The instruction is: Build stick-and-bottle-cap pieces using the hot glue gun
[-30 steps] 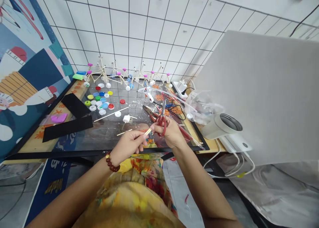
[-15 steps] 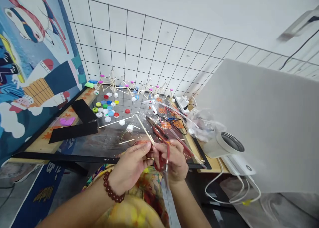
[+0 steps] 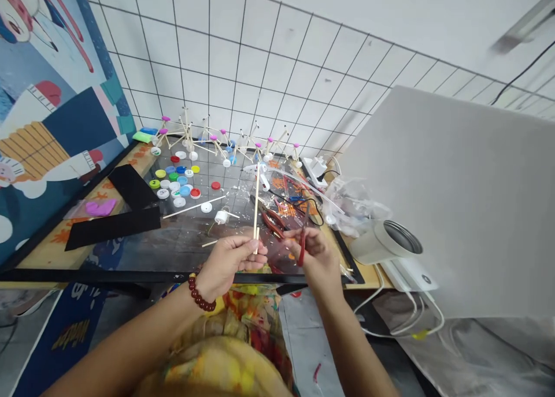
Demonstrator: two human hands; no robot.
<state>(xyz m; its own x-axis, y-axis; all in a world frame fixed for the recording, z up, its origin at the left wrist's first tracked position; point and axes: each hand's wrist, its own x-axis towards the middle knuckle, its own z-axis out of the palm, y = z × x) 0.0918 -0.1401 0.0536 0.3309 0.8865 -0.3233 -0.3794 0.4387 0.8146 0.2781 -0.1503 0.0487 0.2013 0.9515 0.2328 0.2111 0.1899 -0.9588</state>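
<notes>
My left hand [image 3: 236, 254] pinches thin wooden sticks between thumb and fingers. One long stick [image 3: 256, 200] points up and away over the table, and a shorter stick [image 3: 258, 241] lies against its lower end. In my right hand [image 3: 318, 255] is a red-handled tool [image 3: 302, 248] that looks like scissors, its narrow grey end upward; the fingers partly cover it. Just beyond this hand, red-handled pliers [image 3: 269, 216] lie on the dark tabletop. A white cap with a stick in it [image 3: 222, 216] lies left of the pliers.
Coloured bottle caps [image 3: 173, 177] spread over the left of the table. Stick structures with pink tops [image 3: 223, 140] line the back. A white glue gun [image 3: 262, 177], plastic bags [image 3: 355, 203] and a whitish cup [image 3: 385, 244] are toward the right. Black strips [image 3: 115, 228] lie at left.
My hands have moved apart, the right one going right with its red-handled tool, now turned tip up. The sticks in my left hand now stand more upright. The view has shifted slightly.
</notes>
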